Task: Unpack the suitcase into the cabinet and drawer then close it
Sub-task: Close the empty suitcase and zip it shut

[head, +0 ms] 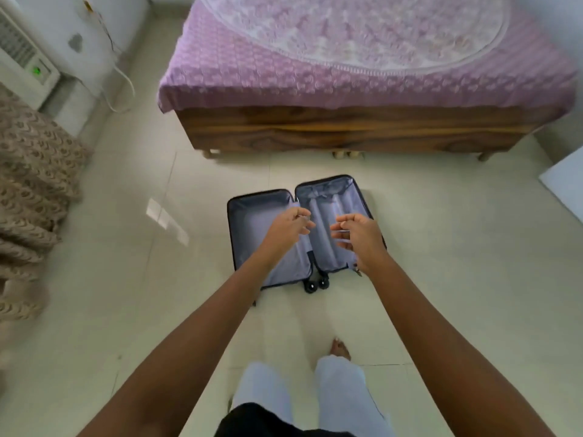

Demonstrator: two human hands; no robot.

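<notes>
My fingers [302,216] on both hands are loosely curled and apart, holding nothing I can make out. Directly below them the suitcase [249,228] lies open flat on the floor [142,279]. The left hand [288,227] is over its left half near the hinge, and the right hand [359,238] is over the right half, so each is about equally near. Both halves show bare lining, so I judge it emptied. Its long axis runs away from me toward the bed [347,127], with the wheels [315,283] at my end. Closing means folding one half sideways across that hinge line.
</notes>
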